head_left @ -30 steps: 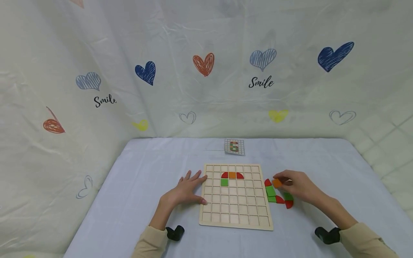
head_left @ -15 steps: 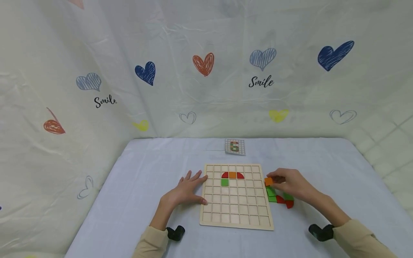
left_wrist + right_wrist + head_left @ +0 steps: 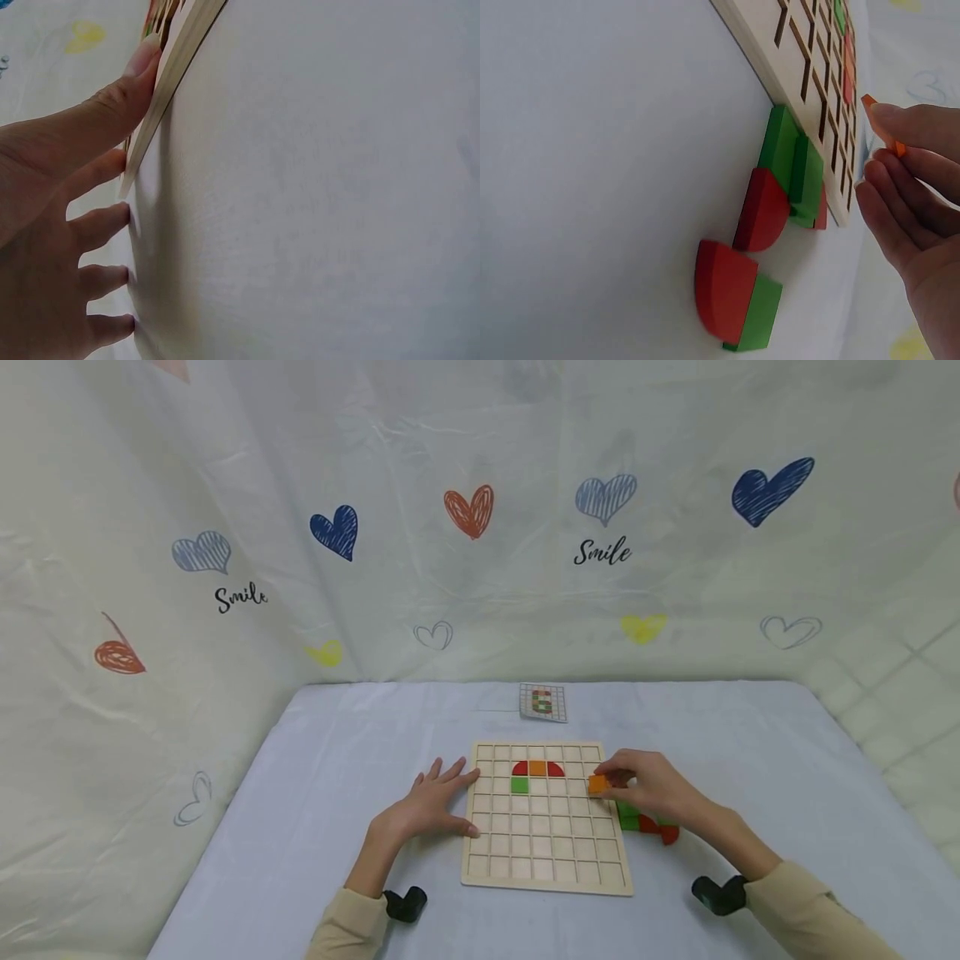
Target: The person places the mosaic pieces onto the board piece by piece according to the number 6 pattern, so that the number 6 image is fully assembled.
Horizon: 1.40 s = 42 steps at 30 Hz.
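Observation:
An orange square tile (image 3: pixel 597 785) is pinched between the thumb and fingers of my right hand (image 3: pixel 647 783), over the right columns of the wooden grid board (image 3: pixel 543 887). My left hand (image 3: pixel 429 806) lies with fingers spread at the board's left edge; in the left wrist view the thumb (image 3: pixel 120 101) rests on the rim while other fingertips touch the cloth. Set in the board's upper rows are a red quarter-round tile (image 3: pixel 521 769), an orange square (image 3: pixel 537 768), a second red quarter-round (image 3: pixel 555 769) and a green square (image 3: pixel 519 785) beneath the first.
Loose green tiles (image 3: pixel 754 315) and red quarter-round tiles (image 3: pixel 727 289) lie on the white cloth beside the board's right edge, some leaning on one another. A small pattern card (image 3: pixel 542 702) lies behind the board, near the heart-printed curtain (image 3: pixel 480 585).
My right hand has carried the orange square tile leftward from the loose pile to over the board's right side. The left hand has stayed at the board's edge.

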Motion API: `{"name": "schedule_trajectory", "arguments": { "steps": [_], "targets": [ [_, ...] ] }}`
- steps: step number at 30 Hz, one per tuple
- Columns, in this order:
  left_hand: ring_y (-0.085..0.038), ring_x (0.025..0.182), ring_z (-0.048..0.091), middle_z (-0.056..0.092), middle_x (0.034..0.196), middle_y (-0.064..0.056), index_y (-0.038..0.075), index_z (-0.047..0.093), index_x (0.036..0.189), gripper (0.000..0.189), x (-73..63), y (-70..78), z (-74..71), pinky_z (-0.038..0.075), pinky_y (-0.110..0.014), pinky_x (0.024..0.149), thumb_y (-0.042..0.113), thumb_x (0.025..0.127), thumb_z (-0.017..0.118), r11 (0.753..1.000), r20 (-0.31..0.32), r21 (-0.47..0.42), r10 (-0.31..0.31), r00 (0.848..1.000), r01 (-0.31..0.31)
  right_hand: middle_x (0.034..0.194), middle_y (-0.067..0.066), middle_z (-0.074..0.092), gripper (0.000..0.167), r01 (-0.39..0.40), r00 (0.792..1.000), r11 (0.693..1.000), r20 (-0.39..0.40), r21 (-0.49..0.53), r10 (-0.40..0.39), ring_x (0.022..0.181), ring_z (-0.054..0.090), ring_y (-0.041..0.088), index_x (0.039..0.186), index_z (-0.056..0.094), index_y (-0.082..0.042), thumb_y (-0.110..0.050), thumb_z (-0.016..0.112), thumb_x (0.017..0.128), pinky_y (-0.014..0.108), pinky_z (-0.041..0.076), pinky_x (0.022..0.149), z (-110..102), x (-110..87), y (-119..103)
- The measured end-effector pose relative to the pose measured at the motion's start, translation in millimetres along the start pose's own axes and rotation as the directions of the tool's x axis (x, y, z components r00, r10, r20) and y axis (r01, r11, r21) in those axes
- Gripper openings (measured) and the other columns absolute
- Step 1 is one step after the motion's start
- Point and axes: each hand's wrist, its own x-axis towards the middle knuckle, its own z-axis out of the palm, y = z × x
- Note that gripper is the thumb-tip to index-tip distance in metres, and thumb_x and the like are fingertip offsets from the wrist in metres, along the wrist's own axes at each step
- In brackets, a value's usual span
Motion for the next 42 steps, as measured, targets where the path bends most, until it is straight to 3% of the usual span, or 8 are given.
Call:
{"name": "schedule_trajectory", "arguments": {
  "steps": [7, 12, 20, 28, 36, 42],
  "targets": [
    [-0.044, 0.159, 0.003, 0.022, 0.171, -0.010, 0.021, 0.041, 0.159, 0.094, 1.1, -0.5, 0.7, 0.007, -0.066, 0.126, 0.043, 0.080, 0.087, 1.000, -0.005, 0.000, 0.011, 1.000, -0.011, 0.094, -0.002, 0.069, 0.028, 0.058, 0.998, 0.998, 0.014, 0.014, -0.058, 0.082, 0.058, 0.012, 0.109, 0.076, -0.004, -0.015, 0.084, 0.085, 0.021, 0.055, 0.072, 4.3, 6.9, -2.4],
    [-0.044, 0.159, 0.003, 0.022, 0.172, -0.009, 0.021, 0.040, 0.160, 0.095, 2.2, 0.4, 0.6, 0.007, -0.066, 0.126, 0.043, 0.080, 0.087, 1.000, -0.001, 0.009, 0.009, 1.000, -0.009, 0.096, -0.001, 0.072, 0.026, 0.080, 0.996, 0.997, 0.027, 0.019, -0.081, 0.083, 0.060, 0.012, 0.108, 0.076, -0.003, -0.013, 0.084, 0.085, 0.022, 0.056, 0.074, 8.2, 12.7, -7.1],
    [-0.044, 0.159, 0.002, 0.022, 0.172, -0.010, 0.020, 0.041, 0.159, 0.094, 2.1, 2.4, 0.8, 0.007, -0.066, 0.126, 0.042, 0.081, 0.087, 1.000, 0.004, 0.001, 0.017, 1.000, -0.017, 0.093, -0.002, 0.070, 0.023, 0.048, 0.996, 0.998, 0.074, 0.051, -0.051, 0.083, 0.058, 0.010, 0.106, 0.078, -0.003, -0.013, 0.082, 0.085, 0.022, 0.055, 0.074, 17.9, 23.7, -20.4],
    [-0.043, 0.159, 0.002, 0.022, 0.172, -0.008, 0.021, 0.040, 0.160, 0.094, 1.0, 1.9, 0.2, 0.006, -0.065, 0.126, 0.043, 0.081, 0.087, 1.000, 0.009, 0.009, -0.004, 1.000, 0.004, 0.092, -0.001, 0.070, 0.022, 0.101, 0.990, 0.994, 0.097, 0.046, -0.105, 0.082, 0.057, 0.010, 0.103, 0.079, -0.003, -0.014, 0.084, 0.085, 0.021, 0.054, 0.071, 27.5, 30.4, -28.9],
    [-0.042, 0.160, 0.002, 0.021, 0.172, -0.008, 0.022, 0.041, 0.159, 0.094, 0.7, -0.6, 0.9, 0.006, -0.065, 0.126, 0.044, 0.080, 0.087, 1.000, 0.005, 0.006, -0.004, 1.000, 0.004, 0.084, -0.005, 0.065, 0.021, 0.069, 0.989, 0.997, 0.129, 0.040, -0.074, 0.079, 0.053, 0.011, 0.099, 0.080, -0.005, -0.015, 0.086, 0.083, 0.020, 0.049, 0.068, 35.4, 38.4, -38.7],
    [-0.043, 0.159, 0.002, 0.021, 0.172, -0.008, 0.022, 0.041, 0.160, 0.094, 1.0, -0.7, 0.6, 0.007, -0.066, 0.126, 0.043, 0.080, 0.087, 1.000, 0.006, 0.013, -0.002, 1.000, 0.002, 0.082, -0.006, 0.064, 0.021, 0.099, 0.987, 0.995, 0.130, 0.010, -0.099, 0.076, 0.052, 0.008, 0.099, 0.080, -0.005, -0.015, 0.087, 0.082, 0.020, 0.049, 0.067, 37.8, 41.7, -44.7]
  ]
}}
